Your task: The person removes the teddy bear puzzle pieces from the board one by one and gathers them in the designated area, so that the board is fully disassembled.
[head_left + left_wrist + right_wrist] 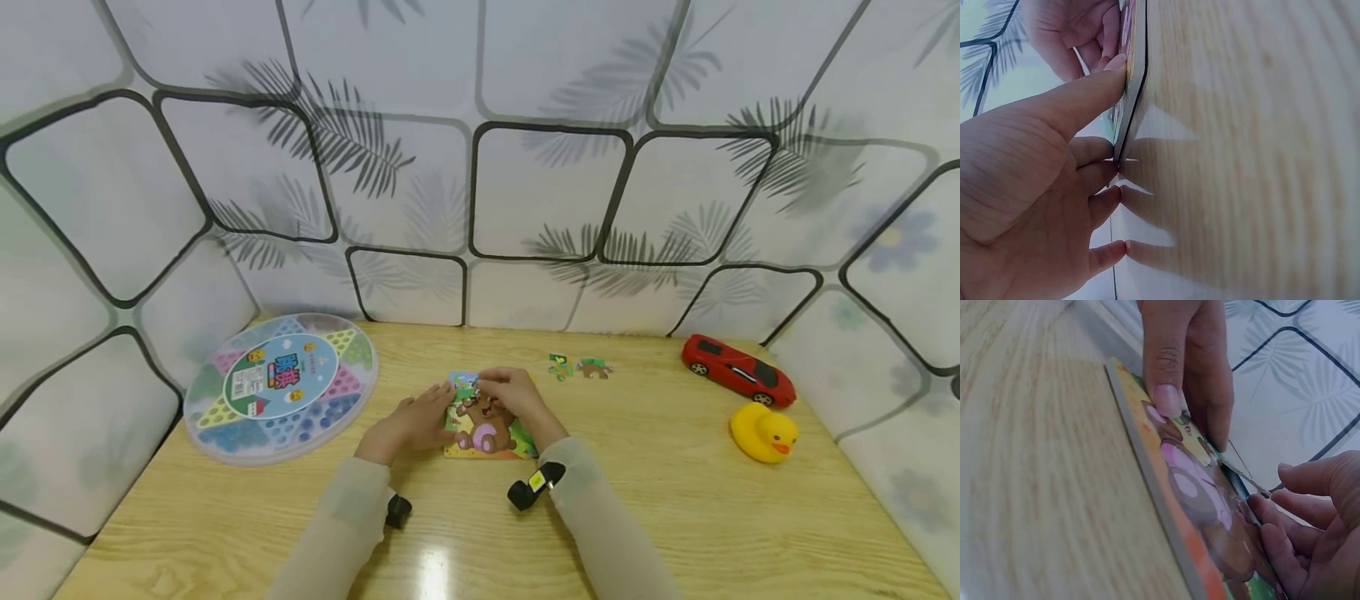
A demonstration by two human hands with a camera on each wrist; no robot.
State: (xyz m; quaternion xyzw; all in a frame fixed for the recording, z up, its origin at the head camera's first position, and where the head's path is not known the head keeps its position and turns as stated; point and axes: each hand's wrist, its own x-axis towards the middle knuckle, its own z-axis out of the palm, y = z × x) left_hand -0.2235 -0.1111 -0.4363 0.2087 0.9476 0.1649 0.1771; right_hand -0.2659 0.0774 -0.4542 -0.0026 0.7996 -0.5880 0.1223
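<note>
A bear jigsaw puzzle in a flat tray lies at the table's middle, showing a brown bear with a pink belly. Along its left side rests my left hand, fingers fairly straight, fingertips on the tabletop. The left thumb presses on the puzzle's edge. My right hand bends over the puzzle's upper part, fingers curled. In the right wrist view, it pinches a thin puzzle piece that sits tilted up from the tray's far edge. The piece's picture is mostly hidden there.
Two loose puzzle pieces, a green one and a brown one, lie right of the puzzle. A round Chinese checkers board is at left. Farther right are a red toy car and a yellow rubber duck. Patterned fabric walls enclose the table.
</note>
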